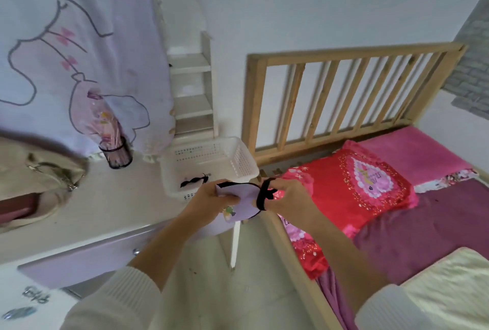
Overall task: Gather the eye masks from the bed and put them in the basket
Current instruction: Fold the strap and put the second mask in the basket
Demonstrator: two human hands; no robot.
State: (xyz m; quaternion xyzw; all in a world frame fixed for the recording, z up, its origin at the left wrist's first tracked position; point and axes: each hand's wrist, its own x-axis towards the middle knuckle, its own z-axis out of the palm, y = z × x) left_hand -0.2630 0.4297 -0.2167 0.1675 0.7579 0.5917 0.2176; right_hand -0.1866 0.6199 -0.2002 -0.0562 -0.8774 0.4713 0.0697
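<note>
A pale lilac eye mask [247,197] with a black strap is held up between both my hands, just in front of the white plastic basket [238,155]. My left hand [214,201] pinches the mask's left side. My right hand [287,194] grips its right end, with the black strap looped around the fingers. Inside the basket lies another mask's black strap [194,181]; the rest of that mask is hidden by the basket wall. The bed [436,213] lies to the right with no other mask visible on it.
The basket stands on a white desk [100,205] beside a dark pen cup [117,155] and a beige bag [39,170]. A red pillow [354,186] lies under the wooden headboard [341,91]. A small white shelf [193,86] stands behind the basket.
</note>
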